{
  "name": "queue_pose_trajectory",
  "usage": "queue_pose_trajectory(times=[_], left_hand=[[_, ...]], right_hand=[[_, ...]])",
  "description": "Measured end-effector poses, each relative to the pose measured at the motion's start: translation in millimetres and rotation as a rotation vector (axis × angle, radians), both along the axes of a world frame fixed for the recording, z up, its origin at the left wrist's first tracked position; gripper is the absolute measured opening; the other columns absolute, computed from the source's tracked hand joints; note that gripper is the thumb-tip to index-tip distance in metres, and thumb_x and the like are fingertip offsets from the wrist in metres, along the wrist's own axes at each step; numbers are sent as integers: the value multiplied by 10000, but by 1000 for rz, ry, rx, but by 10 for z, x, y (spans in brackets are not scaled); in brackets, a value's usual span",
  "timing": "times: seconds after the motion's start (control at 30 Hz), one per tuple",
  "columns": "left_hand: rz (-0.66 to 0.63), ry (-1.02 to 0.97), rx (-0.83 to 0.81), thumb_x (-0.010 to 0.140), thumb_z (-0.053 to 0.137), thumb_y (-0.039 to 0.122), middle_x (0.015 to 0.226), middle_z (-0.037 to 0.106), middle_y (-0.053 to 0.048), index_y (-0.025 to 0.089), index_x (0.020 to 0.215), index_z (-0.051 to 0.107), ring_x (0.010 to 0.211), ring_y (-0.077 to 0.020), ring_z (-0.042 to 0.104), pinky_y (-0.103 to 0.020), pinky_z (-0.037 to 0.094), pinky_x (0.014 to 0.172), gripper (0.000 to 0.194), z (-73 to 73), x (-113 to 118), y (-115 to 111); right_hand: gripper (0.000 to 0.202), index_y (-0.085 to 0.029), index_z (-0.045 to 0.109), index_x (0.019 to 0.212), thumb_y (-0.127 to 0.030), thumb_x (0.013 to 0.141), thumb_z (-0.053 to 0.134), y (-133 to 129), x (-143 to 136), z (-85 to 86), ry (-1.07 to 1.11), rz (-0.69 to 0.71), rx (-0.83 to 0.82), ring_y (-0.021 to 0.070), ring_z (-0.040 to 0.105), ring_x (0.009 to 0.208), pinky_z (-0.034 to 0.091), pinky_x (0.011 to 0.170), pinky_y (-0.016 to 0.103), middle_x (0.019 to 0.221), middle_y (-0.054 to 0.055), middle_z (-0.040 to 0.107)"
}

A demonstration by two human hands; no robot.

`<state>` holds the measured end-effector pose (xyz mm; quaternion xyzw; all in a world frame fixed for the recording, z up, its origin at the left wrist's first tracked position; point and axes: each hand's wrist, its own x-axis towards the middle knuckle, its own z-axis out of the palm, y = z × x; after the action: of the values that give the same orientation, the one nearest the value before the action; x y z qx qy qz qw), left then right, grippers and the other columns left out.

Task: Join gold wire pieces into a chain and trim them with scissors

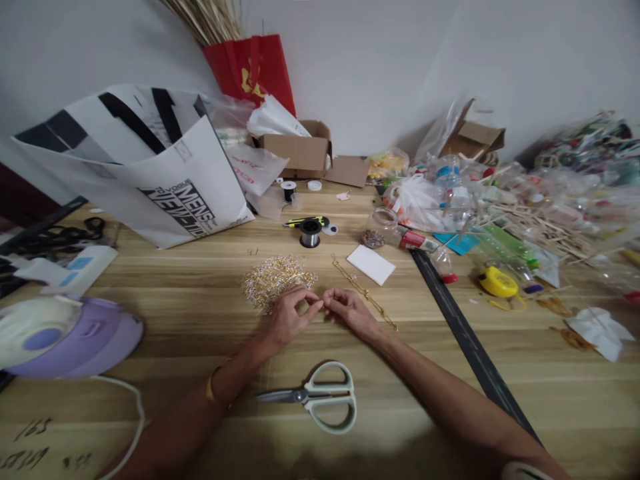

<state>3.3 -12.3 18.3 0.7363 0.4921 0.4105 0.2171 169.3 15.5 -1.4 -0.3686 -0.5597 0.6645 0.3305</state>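
Note:
My left hand (293, 313) and my right hand (349, 311) meet at the middle of the wooden table, each with thumb and forefinger pinched together. What sits between the fingertips is too small to make out. Against my left fingers lies a loose heap of gold and clear beads (273, 280). A gold chain (367, 293) with knot-like links stretches along the table just beyond my right hand. Closer to me, scissors (315, 397) with pale handles rest with their blades pointing left.
Behind the beads stand a spool of clear thread (311, 235) and a yellow-black cutter (306, 221). A white card (371, 265), a jar of beads (375, 230) and a yellow tape measure (499, 282) lie rightward. At left are a white bag (150, 180) and a purple appliance (100, 340).

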Motion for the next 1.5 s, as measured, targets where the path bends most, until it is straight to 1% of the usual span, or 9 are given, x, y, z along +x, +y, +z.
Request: queue_pose_trajectory(times=[0.1, 0.33, 0.57, 0.8, 0.9, 1.07, 1.33, 1.43, 1.5], left_hand=[[7, 4, -21, 759, 602, 197, 691, 641, -32, 169, 688, 632, 684, -159, 573, -270, 432, 663, 82, -1, 4, 2], [-13, 17, -14, 789, 553, 187, 689, 624, -36, 170, 680, 620, 697, -166, 557, -278, 420, 680, 129, -34, -13, 11], [-13, -49, -69, 789, 539, 193, 669, 612, -22, 168, 660, 607, 669, -151, 552, -255, 413, 657, 148, -54, -9, 30], [-15, -286, -266, 774, 549, 227, 722, 648, -37, 150, 709, 617, 693, -151, 592, -249, 449, 657, 122, -115, -34, 78], [-13, -403, -356, 759, 574, 245, 693, 649, -34, 143, 708, 616, 662, -145, 602, -251, 460, 641, 122, -119, -42, 95], [0, -532, -426, 726, 614, 272, 691, 661, -36, 144, 676, 601, 643, -136, 613, -240, 473, 623, 138, -103, -34, 106], [2, -507, -379, 758, 585, 261, 794, 686, -67, 149, 692, 568, 701, -146, 626, -270, 492, 679, 132, -129, -57, 113], [18, -477, -322, 764, 577, 255, 806, 683, -69, 152, 699, 559, 713, -149, 626, -279, 494, 692, 123, -161, -68, 113], [25, -473, -297, 764, 573, 262, 802, 678, -70, 155, 696, 548, 712, -152, 627, -285, 497, 692, 129, -176, -69, 114]], right_hand=[[362, -154, 547, 741, -505, 732, 633, -2, 3, -11, -2, 7, 10, 73, 506, 502, 389, 467, 179, 622, -28, 526], [363, -151, 552, 755, -507, 743, 622, -4, 4, -21, -23, 2, 26, 76, 512, 497, 397, 472, 185, 619, -26, 536], [356, -152, 554, 757, -500, 742, 626, 7, -1, -15, -40, -6, 43, 74, 515, 478, 395, 460, 184, 609, -31, 531], [363, -154, 544, 730, -505, 724, 638, 11, -14, 7, -46, -32, 34, 69, 503, 460, 402, 455, 187, 602, -34, 531], [359, -155, 545, 728, -503, 730, 632, 9, -16, -5, -43, -28, 38, 71, 509, 468, 414, 462, 189, 607, -32, 533], [372, -149, 540, 720, -510, 729, 630, 5, -19, -26, -45, -26, 38, 65, 503, 471, 410, 458, 179, 608, -30, 530], [367, -152, 522, 729, -511, 753, 596, -6, -17, -23, -98, -7, 74, 69, 505, 477, 412, 456, 186, 631, -25, 522], [356, -163, 496, 704, -504, 761, 586, -23, -19, 0, -98, 20, 99, 65, 467, 487, 419, 463, 187, 624, -32, 489], [338, -167, 488, 708, -488, 779, 567, -37, -18, 16, -120, 31, 118, 60, 434, 472, 392, 444, 176, 601, -38, 475]])
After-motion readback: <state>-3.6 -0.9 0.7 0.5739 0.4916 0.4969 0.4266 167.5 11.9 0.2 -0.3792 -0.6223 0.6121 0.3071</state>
